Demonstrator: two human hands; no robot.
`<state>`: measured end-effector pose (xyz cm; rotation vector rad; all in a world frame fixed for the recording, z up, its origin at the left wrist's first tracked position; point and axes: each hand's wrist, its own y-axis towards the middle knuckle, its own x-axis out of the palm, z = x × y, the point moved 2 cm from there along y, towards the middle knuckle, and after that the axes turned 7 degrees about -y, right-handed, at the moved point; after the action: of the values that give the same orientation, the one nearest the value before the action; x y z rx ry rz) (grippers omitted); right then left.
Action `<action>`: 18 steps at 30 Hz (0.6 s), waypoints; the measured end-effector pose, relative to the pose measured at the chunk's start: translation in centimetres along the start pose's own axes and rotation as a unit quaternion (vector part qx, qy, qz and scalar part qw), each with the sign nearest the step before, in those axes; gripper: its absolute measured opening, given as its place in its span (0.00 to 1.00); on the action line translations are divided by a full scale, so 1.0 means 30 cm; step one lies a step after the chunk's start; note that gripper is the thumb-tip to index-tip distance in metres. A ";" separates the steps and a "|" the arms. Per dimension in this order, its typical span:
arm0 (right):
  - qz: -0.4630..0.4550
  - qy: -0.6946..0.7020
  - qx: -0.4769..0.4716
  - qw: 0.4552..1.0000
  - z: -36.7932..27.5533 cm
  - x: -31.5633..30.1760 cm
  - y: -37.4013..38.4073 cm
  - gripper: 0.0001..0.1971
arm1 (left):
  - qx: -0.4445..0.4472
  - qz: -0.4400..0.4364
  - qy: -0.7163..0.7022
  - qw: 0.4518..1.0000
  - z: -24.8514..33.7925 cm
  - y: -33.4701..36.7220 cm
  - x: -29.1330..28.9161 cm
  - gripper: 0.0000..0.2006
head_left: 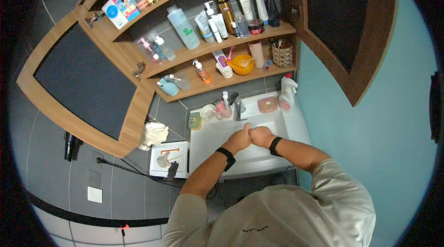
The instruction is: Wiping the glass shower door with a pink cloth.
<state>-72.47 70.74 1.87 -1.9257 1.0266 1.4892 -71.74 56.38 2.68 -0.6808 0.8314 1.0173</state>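
Note:
Over the white sink (212, 154) my two hands meet, just in front of the chrome faucet (239, 109). My left hand (238, 139) is closed, its thumb pointing up beside the other hand. The fingers of my right hand (262, 136) are curled in against it. Whatever may lie between them is hidden. Both wrists wear black bands. On the sink's back ledge, a pink soap dish (268, 104) lies right of the faucet. A toothbrush cup (225, 110) and a round pale container (208, 112) stand left of it.
Above hangs an open wooden cabinet (222, 48) with bottles, tubes and an orange bowl (242, 65). Its doors swing out at both sides. A spray bottle (287, 93) stands at the sink's right corner. At left are a green-and-yellow sponge (195, 121) and a white washing machine-like box (157, 169).

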 end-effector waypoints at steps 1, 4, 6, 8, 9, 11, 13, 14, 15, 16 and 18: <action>-0.036 0.018 0.004 0.999 0.011 0.005 0.017 0.12 | -0.002 0.001 -0.001 1.000 0.002 0.016 -0.021 0.24; -0.041 0.096 -0.005 0.995 0.022 0.041 0.060 0.11 | 0.026 -0.066 0.102 0.992 0.005 0.065 -0.079 0.19; 0.006 0.241 -0.030 0.970 0.021 0.021 0.070 0.13 | 0.117 -0.121 0.165 0.972 0.015 0.088 -0.118 0.13; 0.045 0.269 -0.095 0.957 0.078 0.047 0.120 0.12 | 0.162 -0.090 0.184 0.965 0.043 0.125 -0.154 0.11; 0.086 0.300 -0.158 0.937 0.088 0.053 0.133 0.12 | 0.207 -0.064 0.206 0.954 0.059 0.132 -0.171 0.10; 0.008 0.394 -0.087 0.915 0.028 -0.011 0.126 0.09 | 0.246 -0.046 0.219 0.943 -0.008 0.145 -0.182 0.09; -0.080 0.459 -0.010 0.885 -0.012 -0.084 0.094 0.05 | 0.285 -0.015 0.228 0.931 -0.011 0.154 -0.191 0.08; -0.134 0.510 0.084 0.846 -0.008 -0.113 0.082 0.03 | 0.278 -0.046 0.251 0.926 0.017 0.160 -0.203 0.08; -0.181 0.547 0.181 0.797 0.000 -0.130 0.076 0.02 | 0.270 -0.075 0.273 0.920 0.042 0.174 -0.218 0.09; -0.147 0.560 0.182 0.795 0.003 -0.123 0.072 0.03 | 0.230 -0.067 0.243 0.940 0.054 0.179 -0.207 0.09; -0.072 0.493 0.139 0.856 0.075 -0.004 0.041 0.04 | 0.194 -0.055 0.189 0.961 0.089 0.158 -0.174 0.10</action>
<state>-74.79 71.77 1.42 -2.4702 1.3394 0.1391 -76.85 58.00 7.98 -0.5809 1.2717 0.6018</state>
